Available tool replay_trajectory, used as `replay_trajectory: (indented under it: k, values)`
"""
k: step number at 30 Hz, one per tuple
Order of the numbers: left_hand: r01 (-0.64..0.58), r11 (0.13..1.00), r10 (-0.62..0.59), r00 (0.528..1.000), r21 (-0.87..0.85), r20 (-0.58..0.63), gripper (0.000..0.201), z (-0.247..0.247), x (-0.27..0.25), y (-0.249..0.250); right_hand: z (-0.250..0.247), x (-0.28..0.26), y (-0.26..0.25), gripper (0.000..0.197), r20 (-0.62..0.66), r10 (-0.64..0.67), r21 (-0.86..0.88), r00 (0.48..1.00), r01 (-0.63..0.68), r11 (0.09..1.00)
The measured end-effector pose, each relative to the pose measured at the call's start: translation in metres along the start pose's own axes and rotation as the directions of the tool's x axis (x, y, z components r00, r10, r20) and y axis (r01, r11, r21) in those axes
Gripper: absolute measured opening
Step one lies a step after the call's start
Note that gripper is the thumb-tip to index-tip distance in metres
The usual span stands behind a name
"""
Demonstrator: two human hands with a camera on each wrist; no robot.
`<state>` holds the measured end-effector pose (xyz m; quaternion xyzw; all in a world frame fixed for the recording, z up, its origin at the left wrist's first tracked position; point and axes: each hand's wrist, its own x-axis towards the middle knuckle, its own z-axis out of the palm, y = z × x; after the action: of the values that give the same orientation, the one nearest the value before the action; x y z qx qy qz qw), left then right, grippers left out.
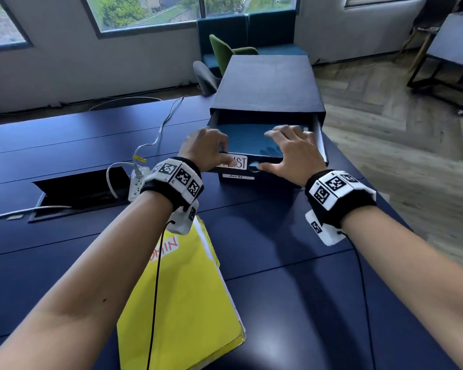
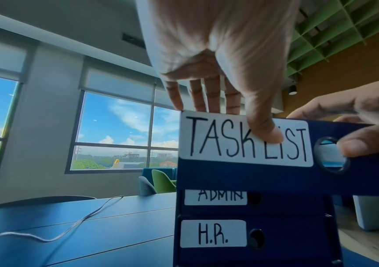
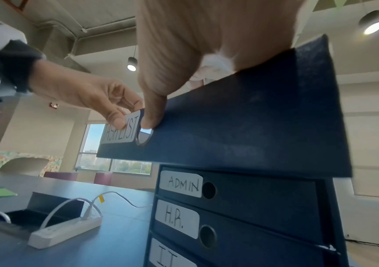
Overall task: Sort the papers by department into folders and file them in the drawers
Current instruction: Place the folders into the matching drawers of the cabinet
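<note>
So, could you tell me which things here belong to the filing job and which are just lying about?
Job:
- TASK LIST drawer, gripped by left hand and right hand
- blue folder inside
- yellow ADMIN folder

Lying about:
- power strip
- green chair

matt navy card drawer unit (image 1: 267, 84) (white paper labels), glossy yellow folder (image 1: 182, 297), smooth matt table (image 1: 292, 303).

The cardboard drawer cabinet (image 1: 267, 84) is dark navy, its white paper labels (image 2: 244, 139) hand-lettered in black. A teal-blue folder (image 1: 251, 140) lies in the top drawer. The bright yellow folder (image 1: 182, 297) carries red lettering. The counter (image 1: 292, 276) is navy; the wristbands (image 1: 175, 180) are black-and-white checkered.
</note>
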<state>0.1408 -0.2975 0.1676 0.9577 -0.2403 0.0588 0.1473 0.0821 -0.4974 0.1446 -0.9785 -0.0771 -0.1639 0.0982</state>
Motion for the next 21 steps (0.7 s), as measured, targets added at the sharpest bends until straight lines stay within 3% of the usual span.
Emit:
replay_trajectory:
  k: [2, 4, 7, 10, 14, 21]
  values:
    - [-0.013, 1.000, 0.013, 0.999, 0.009, -0.045, 0.041, 0.000, 0.015, -0.004, 0.001, 0.015, 0.006, 0.079, 0.018, 0.032, -0.020, 0.999, -0.032, 0.999]
    - [-0.002, 1.000, 0.003, 0.999, 0.021, -0.048, 0.060, 0.001, 0.031, -0.007, 0.002, 0.030, 0.014, 0.086, 0.039, 0.057, -0.070, 0.998, -0.054, 0.996]
    - [0.029, 0.997, -0.030, 0.999, 0.069, 0.012, 0.090, 0.006, 0.053, -0.008, 0.007, 0.049, 0.025, 0.095, 0.097, 0.108, -0.147, 0.989, -0.093, 0.985]
    - [0.063, 0.997, -0.060, 0.995, -0.039, 0.079, 0.097, 0.019, 0.072, -0.011, 0.012, 0.066, 0.034, 0.095, 0.141, 0.132, -0.173, 0.981, -0.107, 0.979]
    - [0.090, 0.996, -0.091, 0.995, 0.025, 0.030, 0.092, 0.040, 0.086, -0.012, 0.018, 0.079, 0.042, 0.083, 0.046, 0.128, -0.183, 0.991, -0.117, 0.976]
    - [0.090, 0.995, -0.096, 0.943, -0.035, -0.319, 0.049, 0.069, 0.100, -0.010, 0.040, 0.095, 0.040, 0.045, -0.121, 0.214, -0.049, 0.969, -0.221, 0.974]
